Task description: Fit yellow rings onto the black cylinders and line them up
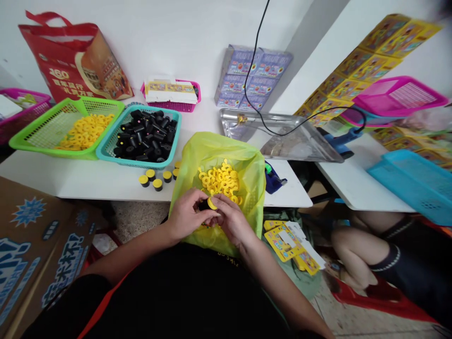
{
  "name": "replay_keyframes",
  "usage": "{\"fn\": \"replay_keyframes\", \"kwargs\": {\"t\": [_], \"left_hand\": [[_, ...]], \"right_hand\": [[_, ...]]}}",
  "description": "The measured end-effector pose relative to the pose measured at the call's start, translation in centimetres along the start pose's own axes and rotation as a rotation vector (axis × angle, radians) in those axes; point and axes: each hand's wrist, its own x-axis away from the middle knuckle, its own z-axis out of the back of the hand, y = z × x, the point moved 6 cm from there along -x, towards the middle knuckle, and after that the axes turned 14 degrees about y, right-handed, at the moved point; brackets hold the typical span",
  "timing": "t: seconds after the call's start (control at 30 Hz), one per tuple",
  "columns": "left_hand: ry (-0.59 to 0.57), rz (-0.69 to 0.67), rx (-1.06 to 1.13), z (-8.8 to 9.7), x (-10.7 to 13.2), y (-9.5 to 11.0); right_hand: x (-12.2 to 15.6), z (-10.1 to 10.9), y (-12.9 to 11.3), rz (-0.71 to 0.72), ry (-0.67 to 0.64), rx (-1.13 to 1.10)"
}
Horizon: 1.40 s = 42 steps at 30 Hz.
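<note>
Over a basket lined with a yellow-green plastic bag [252,174], my two hands meet at one small part. My left hand [187,213] is closed around a black cylindrical piece [204,205]. At its right end sits a round yellow cap [212,203], pinched by the fingers of my right hand [229,217]. Whether cap and cylinder are fully joined is hidden by my fingers. Beneath, a heap of yellow ring-shaped plastic pieces [223,179] lies in the bag. Several black pieces with yellow tops [157,185] stand on the white table left of the bag.
A turquoise basket [165,162] holds many black cylinders; a green basket [21,139] holds yellow pieces. Behind are a pink basket [180,107], purple boxes [243,75] and a clear tray [282,148] with a cable. Cardboard cartons [31,254] stand left; a person's legs [353,254] show right.
</note>
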Motion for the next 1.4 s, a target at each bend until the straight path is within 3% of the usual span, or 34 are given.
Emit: {"fn": "replay_keyframes", "kwargs": {"t": [0.1, 0.23, 0.33, 0.57, 0.83, 1.0, 1.2, 1.4], "left_hand": [[0.006, 0.050, -0.005, 0.3, -0.5, 0.0], [-0.258, 0.336, 0.166, -0.9, -0.2, -0.6], [-0.289, 0.436, 0.258, -1.3, 0.1, -0.7], [-0.252, 0.386, 0.303, -1.8, 0.4, -0.6], [-0.190, 0.114, -0.025, -1.3, -0.2, -0.2], [-0.172, 0.010, -0.096, -1.2, -0.2, 0.0], [-0.178, 0.061, -0.157, -1.2, -0.1, 0.0], [-0.200, 0.260, -0.024, -0.9, -0.2, -0.2]], "right_hand": [[-0.2, 0.2, -0.2, 0.021, 0.070, -0.042], [-0.3, 0.2, -0.8, 0.138, 0.149, 0.040], [-0.1, -0.1, -1.2, 0.194, 0.160, 0.079], [-0.2, -0.3, -1.3, 0.194, 0.177, 0.020], [-0.4, 0.3, -1.2, 0.184, 0.211, 0.036], [-0.1, 0.5, -1.7, 0.238, 0.296, -0.029], [-0.4, 0.2, -1.0, 0.251, 0.266, -0.001], [-0.6, -0.5, -1.0, 0.281, 0.263, 0.072]]}}
